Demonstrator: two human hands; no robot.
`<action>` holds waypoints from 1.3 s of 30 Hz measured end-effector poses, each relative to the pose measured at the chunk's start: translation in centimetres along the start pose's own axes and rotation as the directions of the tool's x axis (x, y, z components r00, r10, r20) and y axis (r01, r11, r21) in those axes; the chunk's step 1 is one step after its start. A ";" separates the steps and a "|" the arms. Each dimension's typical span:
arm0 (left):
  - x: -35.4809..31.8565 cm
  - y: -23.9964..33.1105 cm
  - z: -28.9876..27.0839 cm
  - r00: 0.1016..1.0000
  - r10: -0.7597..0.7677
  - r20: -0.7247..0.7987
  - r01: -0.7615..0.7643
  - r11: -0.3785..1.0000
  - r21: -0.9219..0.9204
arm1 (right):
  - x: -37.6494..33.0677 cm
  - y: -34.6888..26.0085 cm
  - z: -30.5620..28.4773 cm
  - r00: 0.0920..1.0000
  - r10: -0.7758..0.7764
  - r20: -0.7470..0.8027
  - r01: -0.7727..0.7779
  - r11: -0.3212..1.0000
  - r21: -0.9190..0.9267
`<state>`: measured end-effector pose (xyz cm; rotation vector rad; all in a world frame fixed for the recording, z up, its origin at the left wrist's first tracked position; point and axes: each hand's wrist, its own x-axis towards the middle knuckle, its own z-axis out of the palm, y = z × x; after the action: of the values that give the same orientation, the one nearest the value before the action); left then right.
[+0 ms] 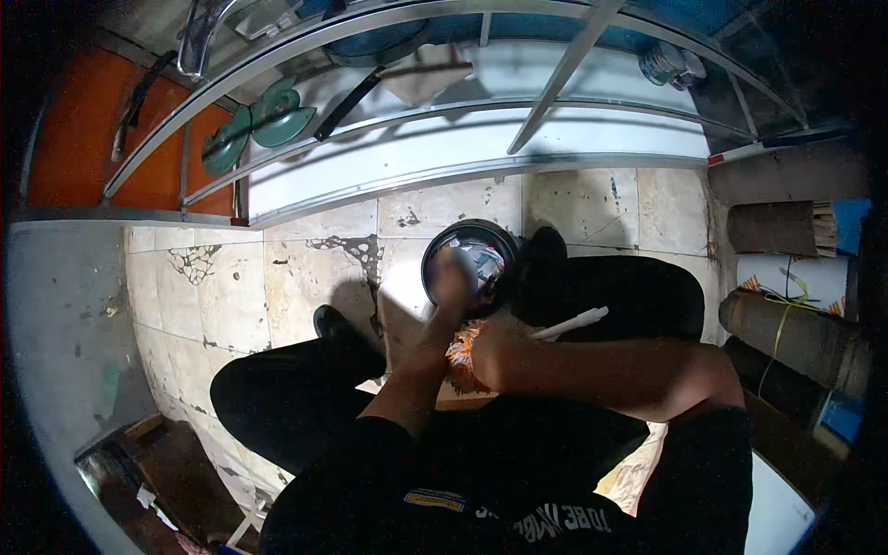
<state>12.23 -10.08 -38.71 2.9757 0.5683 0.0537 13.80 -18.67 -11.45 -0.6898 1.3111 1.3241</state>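
My left hand is over the near left part of a round black bucket on the floor between my feet. Its fingers are smeared, so their pose and anything in them cannot be made out. Inside the bucket lie crumpled scraps of white, red and dark colours. Close to my body, my right hand is closed against an orange-and-white fringed bundle, beside my left wrist. A long white flat object sticks out past the right hand, over my right thigh; its other end is hidden.
Ahead stands a metal-framed glass case with a large knife and green pieces behind it. At right are stacked rolls tied with yellow string. A dark wooden box sits lower left. The tiled floor is chipped.
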 end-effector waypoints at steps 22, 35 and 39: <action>4.5 -6.3 -15.6 0.916 0.236 0.325 0.241 0.325 -0.914 | -1.7 -0.5 2.1 0.432 0.505 0.747 -0.280 -0.712 0.644; 1.2 -16.0 -46.2 0.994 0.024 -0.111 -0.110 -0.024 -0.994 | -8.4 -0.1 12.6 0.331 0.155 0.931 0.067 -0.988 0.141; -2.5 -16.8 -51.1 0.937 -0.038 -0.348 -0.350 -0.084 -0.933 | -11.2 0.8 12.1 -0.102 0.037 0.994 0.465 -0.881 0.080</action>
<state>0.94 9.78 10.04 1.3900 0.0077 0.6305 19.11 -10.39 1.85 -1.7450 -1.5079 0.2768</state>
